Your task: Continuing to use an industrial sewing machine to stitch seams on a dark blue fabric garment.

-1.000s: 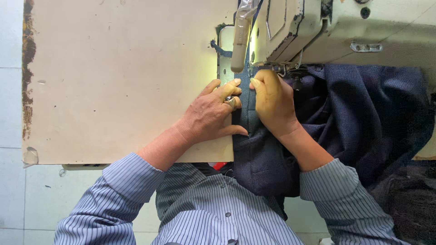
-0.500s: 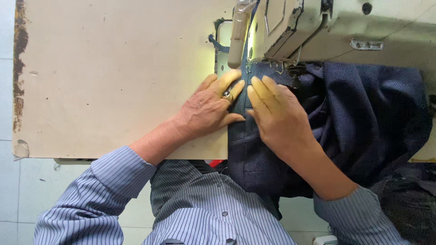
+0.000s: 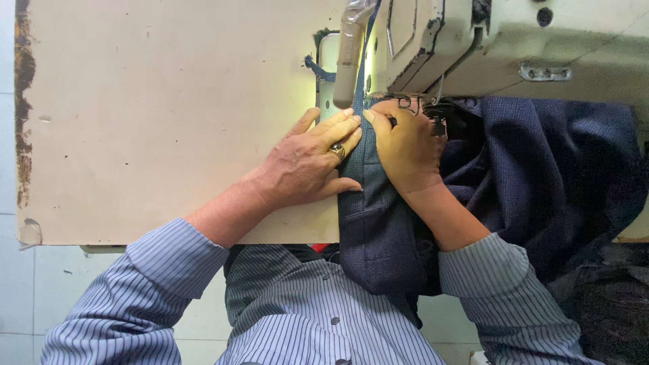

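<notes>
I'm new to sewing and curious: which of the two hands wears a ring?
The left hand, lying flat across the table's edge and the dark blue cloth, has a ring on one finger. The right hand shows none.

Open tabletop point(image 3: 169, 122) to the left w/ free passage; sewing machine point(image 3: 500, 47) & bunched navy fabric point(image 3: 554, 176) block right.

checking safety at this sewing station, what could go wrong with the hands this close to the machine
The right hand has fingertips right at the sewing machine head, so a slip could put them under the needle. The bunched navy fabric at the right could drag or snag. The ring on the left hand might catch the cloth.
</notes>
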